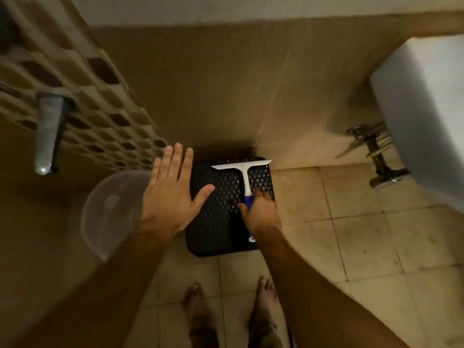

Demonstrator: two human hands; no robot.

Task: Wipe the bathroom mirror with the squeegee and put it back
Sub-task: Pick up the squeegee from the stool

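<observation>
A squeegee (pixel 244 172) with a white blade, white neck and blue handle lies over a black perforated stool (pixel 218 222) standing on the floor against the wall. My right hand (pixel 259 212) reaches down and grips the blue handle, the blade pointing away from me toward the wall. My left hand (pixel 172 194) hovers flat with fingers spread above the stool's left edge, holding nothing. No mirror is in view.
A clear plastic bowl or bucket (pixel 113 212) sits at the left of the stool under a metal tap (pixel 47 136) on the patterned wall. A white basin (pixel 426 116) with pipes (pixel 376 156) juts out at the right. My bare feet (pixel 266 295) stand on beige floor tiles.
</observation>
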